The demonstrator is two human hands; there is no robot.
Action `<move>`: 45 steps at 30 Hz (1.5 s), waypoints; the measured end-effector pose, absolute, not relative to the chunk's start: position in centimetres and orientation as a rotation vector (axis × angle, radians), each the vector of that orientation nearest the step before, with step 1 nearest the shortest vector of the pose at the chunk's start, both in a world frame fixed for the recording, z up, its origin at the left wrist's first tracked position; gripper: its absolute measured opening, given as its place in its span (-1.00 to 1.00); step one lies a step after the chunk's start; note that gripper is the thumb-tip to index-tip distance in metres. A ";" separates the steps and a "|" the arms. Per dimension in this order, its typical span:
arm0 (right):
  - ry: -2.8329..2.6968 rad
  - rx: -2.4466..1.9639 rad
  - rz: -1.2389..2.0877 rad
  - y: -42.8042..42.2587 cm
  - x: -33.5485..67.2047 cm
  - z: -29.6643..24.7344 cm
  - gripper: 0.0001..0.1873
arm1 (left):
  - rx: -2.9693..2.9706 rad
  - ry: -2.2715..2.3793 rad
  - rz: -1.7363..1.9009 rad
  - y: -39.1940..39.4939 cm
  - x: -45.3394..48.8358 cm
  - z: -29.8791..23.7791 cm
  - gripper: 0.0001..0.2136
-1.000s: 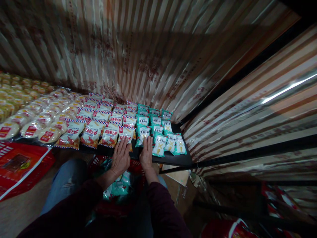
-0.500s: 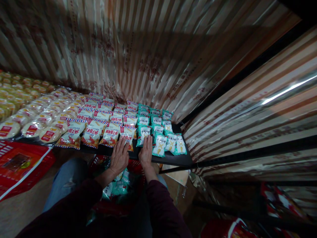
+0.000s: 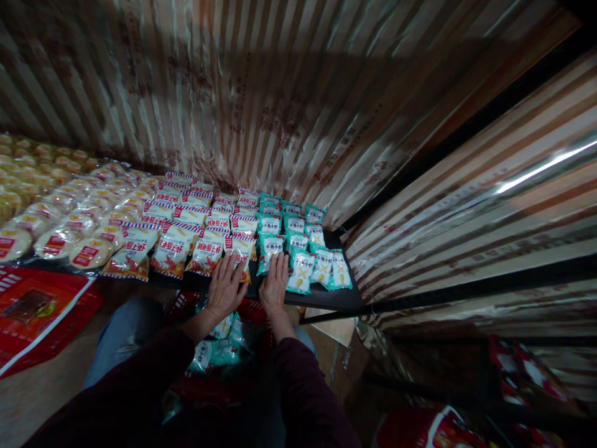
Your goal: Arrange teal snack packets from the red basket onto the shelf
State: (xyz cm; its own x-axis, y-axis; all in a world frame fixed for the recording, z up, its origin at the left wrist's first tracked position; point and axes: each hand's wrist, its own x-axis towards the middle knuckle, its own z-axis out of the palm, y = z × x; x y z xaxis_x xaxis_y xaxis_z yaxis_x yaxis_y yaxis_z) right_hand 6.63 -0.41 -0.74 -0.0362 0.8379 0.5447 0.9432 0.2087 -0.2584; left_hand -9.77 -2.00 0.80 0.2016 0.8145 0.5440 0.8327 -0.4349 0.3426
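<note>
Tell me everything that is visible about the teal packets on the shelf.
The teal packets are small glossy plastic pouches, each with a white label panel and dark characters. The front ones show a yellowish snack picture. They lie flat in overlapping rows at the right end of the black shelf, beside the red-and-white packets. The right hand rests flat on the front-left packet.

The teal packets (image 3: 298, 249) were green-blue with white panels and yellow marks. The white packets (image 3: 205, 252) carried red labels and edges striped in red and blue. The round packs (image 3: 88, 252) were pale yellow with red labels. The shelf (image 3: 326, 298) was black. The foil (image 3: 280, 93) had brown and cream stripes. The sleeves (image 3: 303, 386) were dark maroon, the basket (image 3: 37, 311) red.
</note>
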 end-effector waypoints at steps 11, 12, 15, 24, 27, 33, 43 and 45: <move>-1.946 -1.348 0.094 -1.6 5.1 1.4 -0.38 | -2.421 -1.607 -1.059 -1.7 -10.0 0.4 -0.46; -1.931 -1.346 0.148 -1.6 4.6 1.6 -0.42 | -2.422 -1.604 -1.062 -1.6 -10.0 0.4 -0.46; -1.867 -1.405 0.269 -1.1 3.3 2.3 -0.44 | -2.421 -1.598 -1.075 -1.7 -10.1 0.3 -0.45; -1.788 -1.483 0.466 0.6 1.1 2.3 -0.35 | -2.454 -1.574 -1.093 -1.6 -10.3 0.3 -0.41; -1.789 -1.476 0.447 0.8 0.8 2.1 -0.35 | -2.452 -1.550 -1.109 -1.6 -10.4 0.5 -0.39; -1.781 -1.491 0.450 1.0 0.6 2.2 -0.35 | -2.463 -1.564 -1.112 -1.6 -10.5 0.9 -0.39; -1.746 -1.513 0.461 0.7 0.8 2.3 -0.35 | -2.485 -1.502 -1.132 -0.9 -10.9 0.5 -0.36; -1.748 -1.508 0.474 0.7 0.9 2.2 -0.36 | -2.496 -1.490 -1.135 -0.8 -10.9 0.4 -0.34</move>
State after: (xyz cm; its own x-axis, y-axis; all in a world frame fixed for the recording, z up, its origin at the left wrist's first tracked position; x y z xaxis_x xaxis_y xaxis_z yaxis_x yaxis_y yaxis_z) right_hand 0.88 0.69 2.19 -0.0082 0.9525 0.3045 0.6679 0.2319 -0.7072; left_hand -10.94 -0.82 0.37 0.2793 0.7563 0.5917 0.7714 -0.5436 0.3307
